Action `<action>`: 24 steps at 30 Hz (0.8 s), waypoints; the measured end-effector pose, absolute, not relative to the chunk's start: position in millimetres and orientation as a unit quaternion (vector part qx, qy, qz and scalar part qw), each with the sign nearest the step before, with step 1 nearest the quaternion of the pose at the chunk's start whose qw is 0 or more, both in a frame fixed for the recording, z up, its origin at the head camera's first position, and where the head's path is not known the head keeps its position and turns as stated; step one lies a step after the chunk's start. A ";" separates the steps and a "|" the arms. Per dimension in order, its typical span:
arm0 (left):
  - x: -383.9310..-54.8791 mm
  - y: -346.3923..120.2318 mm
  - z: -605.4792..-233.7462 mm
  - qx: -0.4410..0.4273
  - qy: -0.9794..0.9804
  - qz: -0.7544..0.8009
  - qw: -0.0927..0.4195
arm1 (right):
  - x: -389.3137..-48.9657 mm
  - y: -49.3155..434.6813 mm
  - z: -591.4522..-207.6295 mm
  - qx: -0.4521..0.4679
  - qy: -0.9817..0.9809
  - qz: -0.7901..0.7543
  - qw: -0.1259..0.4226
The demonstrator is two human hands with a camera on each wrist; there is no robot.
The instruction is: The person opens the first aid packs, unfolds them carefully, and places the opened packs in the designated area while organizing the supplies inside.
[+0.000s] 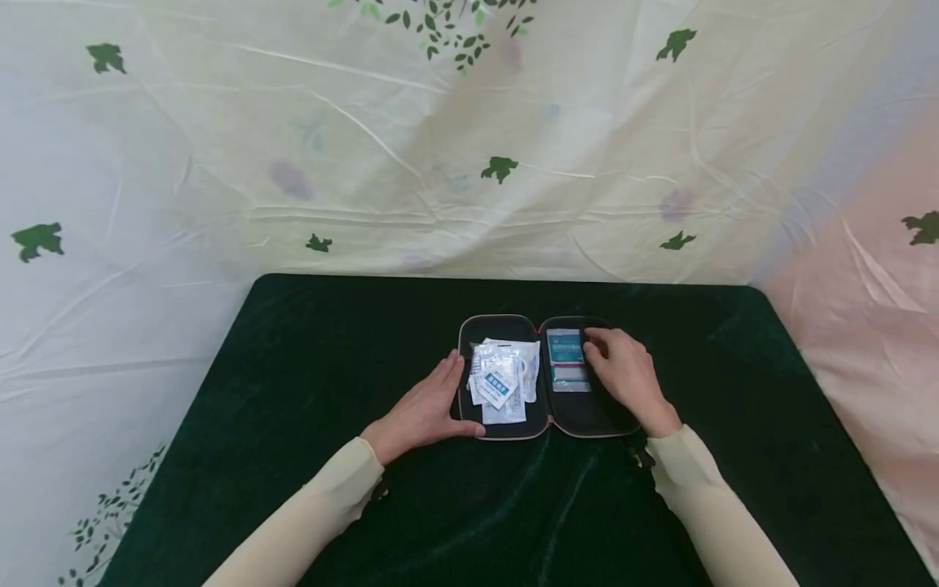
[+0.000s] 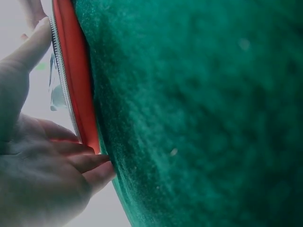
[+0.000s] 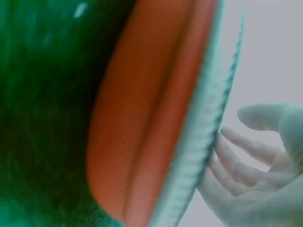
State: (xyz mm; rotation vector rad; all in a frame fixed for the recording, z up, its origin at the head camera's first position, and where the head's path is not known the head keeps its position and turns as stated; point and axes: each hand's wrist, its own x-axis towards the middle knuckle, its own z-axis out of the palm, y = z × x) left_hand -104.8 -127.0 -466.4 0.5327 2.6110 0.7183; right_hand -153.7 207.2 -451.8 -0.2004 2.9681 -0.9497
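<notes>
A small zip case (image 1: 597, 417) lies unfolded on the table, black inside. Its outer shell (image 2: 73, 61) is red with a zipper along the rim. White sachets (image 1: 504, 410) are piled in its left half, a small blue-printed packet (image 1: 495, 387) on top. The right half holds a blue and white packet (image 1: 566, 349). My left hand (image 1: 425, 408) rests along the case's left edge, fingers extended and thumb at the near corner. Over the right half is my right hand (image 1: 627, 371), fingertips beside the blue packet's right edge. Its thumb and fingers (image 3: 246, 175) stand apart, nothing visible between them.
Dark green velvet cloth (image 1: 330, 326) covers the table, with creases in front of the case. A pale curtain (image 1: 396, 163) with leaf prints hangs behind the table and along both sides.
</notes>
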 end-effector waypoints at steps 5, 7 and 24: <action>-104.0 -127.5 -465.8 0.181 0.934 0.255 0.172 | -143.1 197.9 -447.9 -0.079 0.935 -0.345 -0.017; -103.8 -127.9 -465.4 0.178 0.937 0.257 0.157 | -138.5 193.3 -447.5 -0.086 0.928 -0.361 -0.022; -99.3 -128.1 -460.1 0.335 0.910 0.240 0.039 | -120.7 147.2 -452.3 -0.144 0.896 -0.419 -0.013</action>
